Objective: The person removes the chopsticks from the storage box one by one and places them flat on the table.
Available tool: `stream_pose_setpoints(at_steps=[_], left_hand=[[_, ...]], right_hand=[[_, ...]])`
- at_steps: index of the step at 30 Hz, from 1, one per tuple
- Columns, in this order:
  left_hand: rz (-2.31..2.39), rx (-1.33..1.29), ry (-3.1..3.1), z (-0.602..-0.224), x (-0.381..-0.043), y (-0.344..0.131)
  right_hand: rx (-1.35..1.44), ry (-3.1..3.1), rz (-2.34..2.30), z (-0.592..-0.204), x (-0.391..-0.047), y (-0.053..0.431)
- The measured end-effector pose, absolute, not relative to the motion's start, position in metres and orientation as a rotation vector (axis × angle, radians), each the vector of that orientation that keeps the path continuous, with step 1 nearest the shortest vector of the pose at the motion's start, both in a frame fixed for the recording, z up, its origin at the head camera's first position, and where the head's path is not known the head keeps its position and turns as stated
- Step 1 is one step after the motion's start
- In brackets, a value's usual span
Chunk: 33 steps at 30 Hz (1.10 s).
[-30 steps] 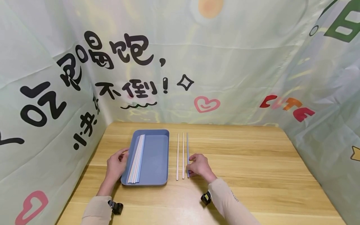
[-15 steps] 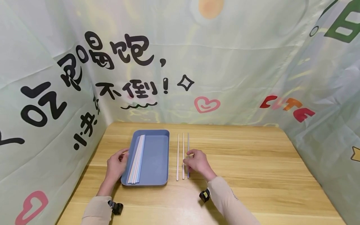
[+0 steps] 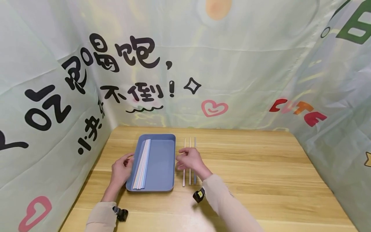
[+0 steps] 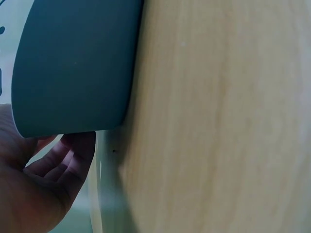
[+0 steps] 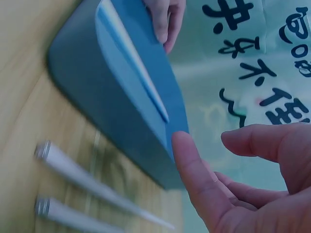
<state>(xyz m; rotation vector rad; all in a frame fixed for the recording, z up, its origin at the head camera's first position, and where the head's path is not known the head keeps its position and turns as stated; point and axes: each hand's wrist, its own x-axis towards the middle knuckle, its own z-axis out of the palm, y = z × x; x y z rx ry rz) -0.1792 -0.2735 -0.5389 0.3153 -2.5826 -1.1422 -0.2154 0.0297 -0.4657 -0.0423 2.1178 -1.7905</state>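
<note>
Head view: pinching the tray [image 3: 162, 164] by its left edge with the left hand [image 3: 121, 172], nearer to the chopsticks [image 3: 142, 164] pointing away lengthwise inside, leftward of the parted, unladen right hand [image 3: 189, 159].

Behind my left hand [image 3: 120, 171], at the near left, a long, plain beige sleeve [image 3: 101, 216] ends in a cuff, beside which a small, boxy black camera [image 3: 123, 215] sits on the wrist. Behind my right hand [image 3: 191, 159], the second sleeve [image 3: 229, 206] is likewise beige, with a faint mark [image 3: 231, 194] too small to read; its black camera [image 3: 197, 197] shows a yellow patch [image 3: 200, 194].
</note>
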Motion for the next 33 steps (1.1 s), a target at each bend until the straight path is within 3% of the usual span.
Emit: stream_pose_setpoints(at_steps=[33], left_hand=[[-1.136,0.310,-2.554,-0.539,-0.179,-0.273]], right_hand=[[-0.055,1.958,-1.766,-0.483,-0.207,-0.053]])
